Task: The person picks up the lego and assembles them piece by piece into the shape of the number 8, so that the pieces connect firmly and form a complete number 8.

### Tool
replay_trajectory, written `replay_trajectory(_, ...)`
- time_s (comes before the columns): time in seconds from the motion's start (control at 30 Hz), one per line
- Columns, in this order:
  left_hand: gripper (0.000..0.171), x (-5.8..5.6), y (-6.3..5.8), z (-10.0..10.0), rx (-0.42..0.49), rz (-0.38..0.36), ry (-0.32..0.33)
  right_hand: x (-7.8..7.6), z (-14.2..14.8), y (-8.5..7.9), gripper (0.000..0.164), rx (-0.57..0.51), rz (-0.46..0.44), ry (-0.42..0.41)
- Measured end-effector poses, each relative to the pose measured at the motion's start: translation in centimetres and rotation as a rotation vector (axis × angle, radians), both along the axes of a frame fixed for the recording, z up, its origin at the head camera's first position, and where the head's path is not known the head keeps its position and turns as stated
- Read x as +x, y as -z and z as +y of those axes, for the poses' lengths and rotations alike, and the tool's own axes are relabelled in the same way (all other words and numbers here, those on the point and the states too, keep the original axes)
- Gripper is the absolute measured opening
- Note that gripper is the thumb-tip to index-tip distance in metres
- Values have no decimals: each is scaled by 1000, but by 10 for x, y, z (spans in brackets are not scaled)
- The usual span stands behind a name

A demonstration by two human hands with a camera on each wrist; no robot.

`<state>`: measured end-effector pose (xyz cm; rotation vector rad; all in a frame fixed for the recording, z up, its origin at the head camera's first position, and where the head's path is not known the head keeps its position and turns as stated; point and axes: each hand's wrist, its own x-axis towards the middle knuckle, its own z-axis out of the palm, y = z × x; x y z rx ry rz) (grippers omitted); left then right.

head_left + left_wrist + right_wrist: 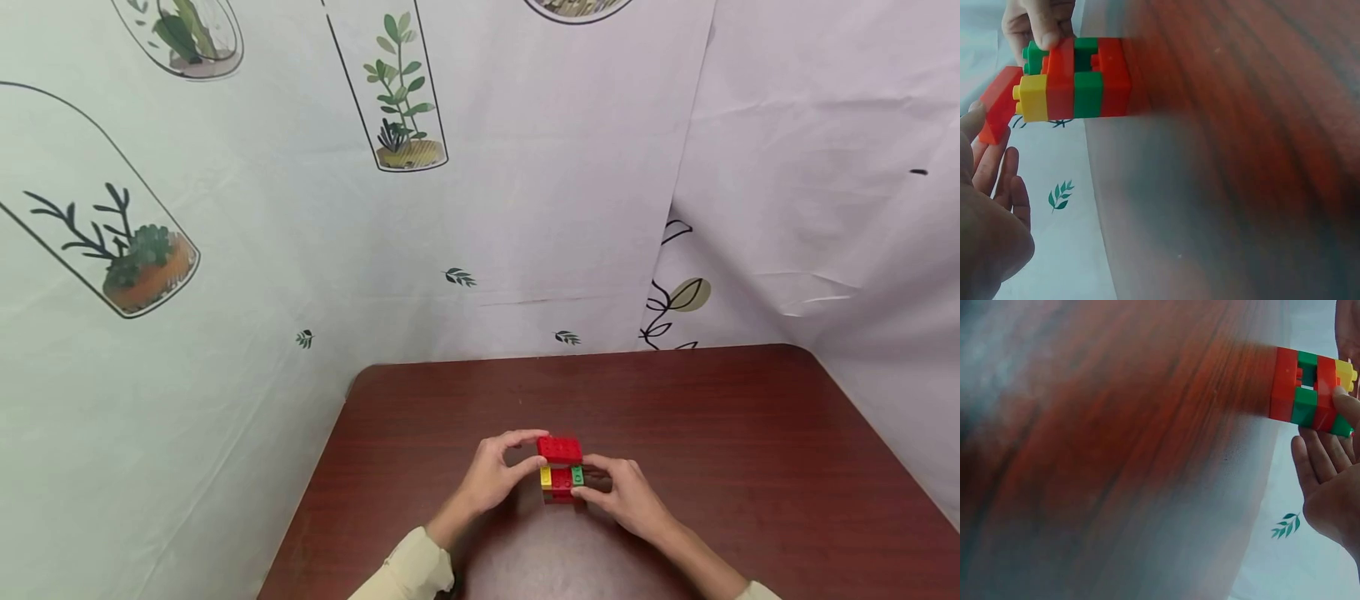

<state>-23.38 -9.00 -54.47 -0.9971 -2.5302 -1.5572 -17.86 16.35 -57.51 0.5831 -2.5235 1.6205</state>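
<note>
My left hand [491,472] pinches a red toy brick [560,451] between thumb and fingers. That brick is just above a small stack of building bricks [1060,97], slightly tilted and close to its top studs in the left wrist view. From the bottom the stack goes red, green and red, with a yellow brick [1034,98] and a green brick [577,476] side by side on top. My right hand [628,500] grips the stack at its green end, its thumb at the upper red layer. A gap shows between the two green bricks of the lower layer.
The stack stands on a dark reddish-brown wooden table [420,417]. Behind and beside the table hangs a pale wall covering [525,208] printed with plants in jars and small leaves. The table's back edge meets it.
</note>
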Motion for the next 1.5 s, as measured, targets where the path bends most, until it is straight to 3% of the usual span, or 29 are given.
replay_trajectory(0.4, 39, 16, 10, 1, 57, -2, -7, 0, 0, 3, 32, -12, 7, 5)
replay_trajectory(0.67, 37, 19, 14, 1, 88, -51, 3, 0, 0, 3, 35, -16, 15, 8)
replay_trajectory(0.9, 36, 23, 21, 2, 86, 15, 8, 0, 0, 4, 35, -26, 6, 7)
replay_trajectory(1.13, 36, 24, 27, 1, 89, -35, 24, -1, 1, 3, 36, -21, -17, 3)
replay_trajectory(1.5, 35, 28, 32, 3, 94, 26, 24, -1, 0, 4, 34, -21, 13, 4)
